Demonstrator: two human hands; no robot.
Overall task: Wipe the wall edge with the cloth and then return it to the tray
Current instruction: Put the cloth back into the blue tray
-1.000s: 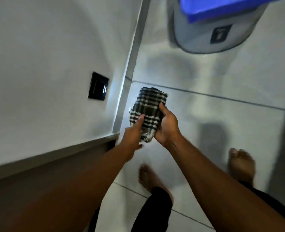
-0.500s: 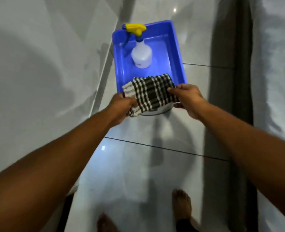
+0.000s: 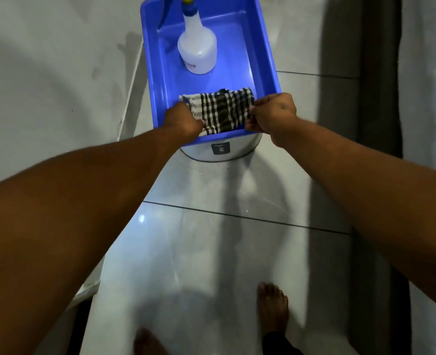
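Observation:
A black-and-white checked cloth (image 3: 220, 110) is stretched flat over the near end of the blue tray (image 3: 269, 60). My left hand (image 3: 183, 121) pinches its left end and my right hand (image 3: 273, 114) pinches its right end. The cloth lies inside the tray's near wall, low in the tray; whether it rests on the tray floor is unclear. The grey wall (image 3: 45, 85) runs along the left, its edge meeting the floor beside the tray.
A white spray bottle (image 3: 197, 47) with a yellow-and-blue trigger stands at the far end of the tray. The tray sits on a round grey bin (image 3: 222, 149). Glossy floor tiles, my bare feet (image 3: 272, 306) below, a dark strip and white surface at right.
One second ago I held the folded cloth by the wall corner. I have since turned to the tray, spread the cloth between both hands and lowered it into the tray's near end.

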